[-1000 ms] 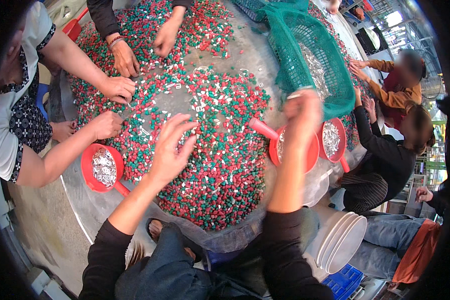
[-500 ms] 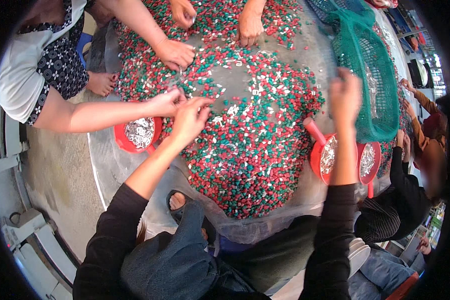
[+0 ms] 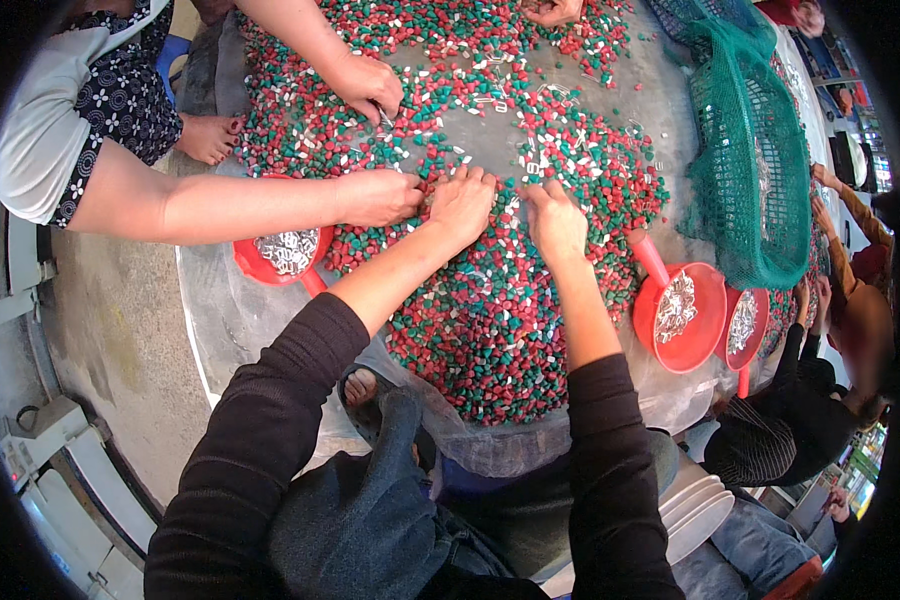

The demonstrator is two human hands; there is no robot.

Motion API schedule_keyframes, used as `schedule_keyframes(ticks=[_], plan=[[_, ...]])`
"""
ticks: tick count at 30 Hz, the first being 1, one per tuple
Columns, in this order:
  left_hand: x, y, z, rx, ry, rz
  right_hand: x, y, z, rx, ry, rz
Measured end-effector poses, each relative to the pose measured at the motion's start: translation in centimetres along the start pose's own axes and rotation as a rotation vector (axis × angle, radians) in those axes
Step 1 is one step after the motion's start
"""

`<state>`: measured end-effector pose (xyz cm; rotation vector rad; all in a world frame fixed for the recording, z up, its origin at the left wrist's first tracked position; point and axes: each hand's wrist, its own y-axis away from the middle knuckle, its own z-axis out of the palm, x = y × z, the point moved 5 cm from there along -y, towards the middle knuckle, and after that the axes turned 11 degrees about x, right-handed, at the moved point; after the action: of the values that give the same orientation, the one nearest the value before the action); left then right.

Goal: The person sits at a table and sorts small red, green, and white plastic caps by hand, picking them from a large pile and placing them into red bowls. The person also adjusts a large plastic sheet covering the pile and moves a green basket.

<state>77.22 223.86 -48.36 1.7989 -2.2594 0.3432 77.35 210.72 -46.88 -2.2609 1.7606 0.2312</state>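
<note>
My left hand (image 3: 462,210) is down on a spread-out pile of small red, green and white pieces (image 3: 470,330). Its fingers are curled and their tips are lost among the pieces. Just to its right, my right hand (image 3: 556,226) reaches into the same pile with thumb and forefinger drawn together. What either hand grips, if anything, is too small or hidden to make out. Small pale metal buckle-like pieces (image 3: 532,167) lie scattered over the pile, some beyond my right hand. A co-worker's closed hand (image 3: 380,197) works right beside my left hand.
A red scoop (image 3: 705,330) of metal pieces stands at right, with another red scoop (image 3: 760,340) beside it. A third scoop (image 3: 320,262) sits under the co-worker's forearm. A green mesh-covered basket (image 3: 735,160) stands far right. Other people's hands (image 3: 370,85) reach over the far pile.
My right hand has swung from above the right-hand scoop leftward into the pile. My left hand has moved right and slightly farther away. The co-worker's near hand has shifted right; another far hand has drawn back.
</note>
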Motion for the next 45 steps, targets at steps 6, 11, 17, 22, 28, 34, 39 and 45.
schedule_keyframes(ticks=[6, 11, 17, 22, 28, 34, 39, 45], plan=[[-0.8, 0.2, -0.6, -0.008, -0.06, -0.007, -1.4, -2.8, 1.3, -0.08, 0.139, -0.198], [-3.0, 2.2, -2.9, 0.134, 0.555, -0.198, -1.4, -3.2, 1.9, -0.189, 0.346, -0.286], [-4.0, 5.6, -2.9, -0.056, 0.787, -0.394, -1.0, -2.5, 2.1, -0.329, 0.427, -0.26], [-3.5, 8.3, -1.1, -0.126, 1.43, -0.771, -2.1, -1.0, 0.0, -0.389, -0.098, -0.012], [-4.5, 10.4, 0.2, -0.042, 1.872, -1.219, -6.9, 0.3, 0.7, -0.208, -0.384, 0.017], [-7.2, 10.0, -0.7, -0.032, 1.614, -1.062, -7.2, 0.1, 2.5, -0.258, -0.111, -0.038], [-7.4, 9.7, -0.8, -0.092, 1.498, -0.983, -7.2, -1.3, 2.6, -0.074, -0.13, -0.014], [-7.8, 10.1, -0.6, -0.11, 1.463, -1.004, -8.3, -1.4, 4.4, -0.231, 0.079, -0.28]])
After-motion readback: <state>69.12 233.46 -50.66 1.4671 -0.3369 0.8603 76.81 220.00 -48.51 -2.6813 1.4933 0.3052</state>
